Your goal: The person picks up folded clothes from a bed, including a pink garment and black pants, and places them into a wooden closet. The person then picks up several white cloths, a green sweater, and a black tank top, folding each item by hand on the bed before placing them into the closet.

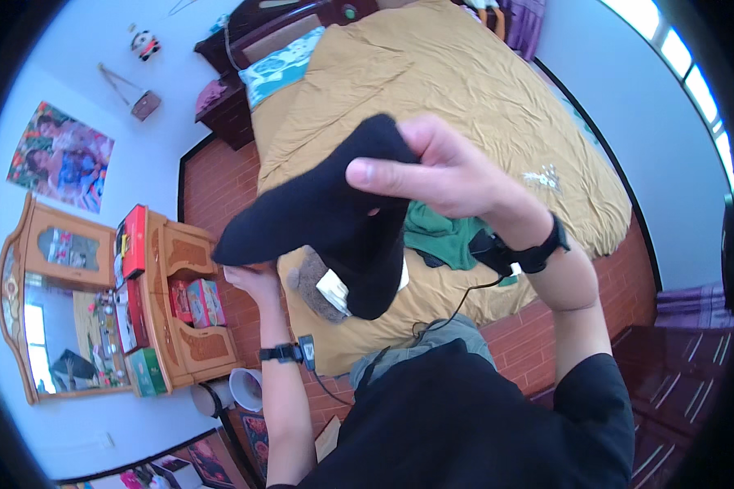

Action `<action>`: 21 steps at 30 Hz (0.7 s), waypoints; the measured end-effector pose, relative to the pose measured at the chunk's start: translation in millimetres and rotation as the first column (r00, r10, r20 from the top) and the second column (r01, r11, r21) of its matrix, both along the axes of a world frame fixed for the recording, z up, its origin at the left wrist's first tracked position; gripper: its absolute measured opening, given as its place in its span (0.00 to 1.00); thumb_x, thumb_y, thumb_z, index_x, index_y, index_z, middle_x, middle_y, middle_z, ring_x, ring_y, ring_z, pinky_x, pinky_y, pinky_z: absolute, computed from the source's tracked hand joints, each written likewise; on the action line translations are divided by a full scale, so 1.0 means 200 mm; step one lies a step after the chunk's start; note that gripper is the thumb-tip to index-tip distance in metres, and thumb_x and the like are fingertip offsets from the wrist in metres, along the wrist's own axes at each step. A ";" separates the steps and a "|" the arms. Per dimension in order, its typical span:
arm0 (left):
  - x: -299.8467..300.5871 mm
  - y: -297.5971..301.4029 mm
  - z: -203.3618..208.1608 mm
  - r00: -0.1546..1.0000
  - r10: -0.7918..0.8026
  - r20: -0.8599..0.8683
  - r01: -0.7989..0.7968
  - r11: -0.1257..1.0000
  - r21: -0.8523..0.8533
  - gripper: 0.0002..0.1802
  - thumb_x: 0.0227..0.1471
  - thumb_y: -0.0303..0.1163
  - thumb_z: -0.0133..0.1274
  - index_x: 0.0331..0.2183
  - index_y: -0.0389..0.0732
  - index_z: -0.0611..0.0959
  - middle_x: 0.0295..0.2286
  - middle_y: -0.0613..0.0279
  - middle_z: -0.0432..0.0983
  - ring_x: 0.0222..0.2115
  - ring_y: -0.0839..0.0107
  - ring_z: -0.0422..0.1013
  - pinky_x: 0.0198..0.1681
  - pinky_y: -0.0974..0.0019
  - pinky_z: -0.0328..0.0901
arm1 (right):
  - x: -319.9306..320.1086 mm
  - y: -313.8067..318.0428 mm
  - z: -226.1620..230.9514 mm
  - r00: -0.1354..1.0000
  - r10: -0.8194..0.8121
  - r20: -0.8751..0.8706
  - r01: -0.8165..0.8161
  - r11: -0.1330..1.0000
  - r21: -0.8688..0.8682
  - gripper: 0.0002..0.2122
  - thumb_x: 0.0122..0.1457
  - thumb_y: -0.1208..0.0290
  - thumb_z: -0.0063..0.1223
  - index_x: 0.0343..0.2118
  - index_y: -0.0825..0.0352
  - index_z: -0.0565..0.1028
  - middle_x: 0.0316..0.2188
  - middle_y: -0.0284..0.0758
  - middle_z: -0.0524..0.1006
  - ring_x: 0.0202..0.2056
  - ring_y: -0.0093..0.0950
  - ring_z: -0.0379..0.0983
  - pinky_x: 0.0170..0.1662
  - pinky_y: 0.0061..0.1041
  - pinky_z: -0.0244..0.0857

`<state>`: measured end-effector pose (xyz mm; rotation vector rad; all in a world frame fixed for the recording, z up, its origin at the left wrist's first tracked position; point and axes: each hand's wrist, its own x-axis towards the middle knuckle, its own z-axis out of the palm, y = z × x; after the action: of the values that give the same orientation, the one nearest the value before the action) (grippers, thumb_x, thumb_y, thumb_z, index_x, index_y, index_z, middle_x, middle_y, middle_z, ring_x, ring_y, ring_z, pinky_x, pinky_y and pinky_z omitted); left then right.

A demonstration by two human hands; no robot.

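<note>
Black socks (314, 208) are stretched in the air between my two hands, over the near part of the bed. One length runs left and down to a rounded end; another hangs down in the middle. My right hand (457, 171) pinches the upper end, thumb lying across the front of the dark fabric. My left hand (254, 284) is at the lower left end, closed against it, its fingers partly hidden by the sock. Below the socks lie a grey-brown fuzzy thing (311, 297) with a white piece (333, 287) on it, and a green cloth (440, 232).
The bed (497, 106) has a tan cover and a patterned pillow (281, 65). A wooden dresser with mirror (183, 326) stands at left, a white bin (246, 389) beside it. Dark drawers (677, 375) are at right. Cables run from both wrist bands (538, 248).
</note>
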<state>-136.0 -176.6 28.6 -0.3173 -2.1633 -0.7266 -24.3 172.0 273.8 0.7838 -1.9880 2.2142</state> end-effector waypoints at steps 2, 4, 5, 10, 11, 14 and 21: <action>-0.12 -0.18 0.00 0.929 -0.360 0.081 0.176 0.624 0.761 0.54 0.47 0.34 0.64 0.65 0.39 0.46 0.58 0.42 0.58 0.52 0.53 0.65 0.59 0.53 0.58 | 0.01 -0.02 0.13 0.996 0.085 -0.016 -0.085 0.996 -0.006 0.16 0.63 0.58 0.55 0.41 0.69 0.79 0.29 0.28 0.79 0.32 0.16 0.76 0.32 0.17 0.72; -0.14 -0.09 0.17 0.887 -0.453 0.092 0.189 0.537 0.822 0.53 0.51 0.34 0.60 0.66 0.41 0.43 0.59 0.43 0.56 0.54 0.55 0.64 0.59 0.55 0.59 | -0.02 0.06 0.18 0.990 0.133 -0.050 -0.134 0.991 -0.009 0.16 0.64 0.60 0.53 0.43 0.70 0.79 0.32 0.32 0.81 0.34 0.20 0.79 0.32 0.20 0.75; -0.14 -0.07 0.25 0.837 -0.536 0.106 0.184 0.458 0.870 0.51 0.55 0.35 0.57 0.66 0.42 0.40 0.61 0.44 0.54 0.55 0.56 0.63 0.58 0.57 0.61 | -0.03 0.08 0.20 0.993 0.117 -0.015 -0.117 0.992 -0.048 0.16 0.65 0.61 0.51 0.43 0.71 0.78 0.34 0.35 0.81 0.32 0.22 0.79 0.30 0.20 0.75; -0.32 -0.11 0.38 0.398 -0.914 0.079 0.527 0.298 0.796 0.26 0.59 0.31 0.53 0.57 0.39 0.68 0.50 0.54 0.72 0.48 0.70 0.71 0.51 0.69 0.66 | -0.14 0.18 0.29 0.978 0.203 -0.044 -0.208 0.962 -0.176 0.15 0.67 0.63 0.46 0.45 0.71 0.75 0.34 0.36 0.80 0.31 0.24 0.79 0.30 0.23 0.75; -0.33 -0.11 0.42 0.400 -0.905 0.142 0.536 0.357 0.765 0.18 0.59 0.29 0.52 0.51 0.40 0.72 0.45 0.57 0.75 0.46 0.71 0.72 0.50 0.70 0.67 | -0.18 0.23 0.29 0.984 0.177 -0.011 -0.176 0.970 -0.165 0.15 0.67 0.63 0.46 0.45 0.71 0.74 0.33 0.36 0.80 0.30 0.24 0.79 0.30 0.23 0.75; -0.28 0.02 0.67 0.458 -0.889 -0.002 0.492 0.252 0.833 0.10 0.60 0.26 0.50 0.45 0.41 0.77 0.40 0.62 0.78 0.42 0.74 0.73 0.46 0.71 0.67 | -0.25 0.47 0.28 0.987 -0.090 0.135 0.084 0.995 0.048 0.15 0.64 0.60 0.51 0.40 0.70 0.77 0.30 0.32 0.79 0.30 0.21 0.77 0.28 0.19 0.70; -0.29 -0.06 1.18 0.645 -0.722 -0.251 0.558 0.220 0.800 0.07 0.63 0.29 0.46 0.43 0.44 0.76 0.37 0.68 0.76 0.37 0.78 0.72 0.40 0.71 0.67 | -0.40 0.68 0.18 0.839 -0.539 -0.074 0.524 0.837 -0.160 0.14 0.64 0.63 0.53 0.40 0.70 0.79 0.35 0.32 0.80 0.36 0.19 0.75 0.45 0.21 0.66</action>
<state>-193.9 -188.4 263.7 -0.6646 -1.4523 -2.2720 -104.5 308.8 310.1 0.2775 -1.7072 1.8917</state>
